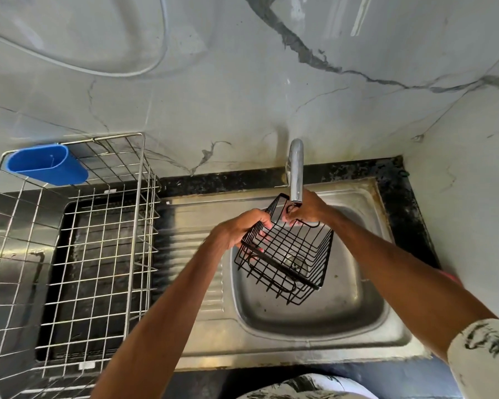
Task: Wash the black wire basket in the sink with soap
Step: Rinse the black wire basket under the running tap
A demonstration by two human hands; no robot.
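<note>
— How are the grips set?

— The left grip [242, 228] has its fingers curled round the left side wires of the black wire basket [293, 254], with the fingertips showing inside through the mesh. The right grip [308, 210] pinches the wire at the basket's far corner, right under the mouth of the tap [296, 174].

— And the basket itself?

— Held between both, tilted, with its open side turned toward the person. It hangs over the basin of the steel sink [357, 300], and the drain [296, 262] shows through its wires. I cannot tell whether water is running.

— What lies around?

— The sink's ribbed drainboard is on the left. Beyond it a steel wire dish rack [98, 240] stands on the bench [401, 211], with a blue plastic cup [48, 164] hooked on its far rim. A marble-patterned wall [242, 96] rises behind. A white printed sleeve [481, 355] covers the right upper arm.
</note>
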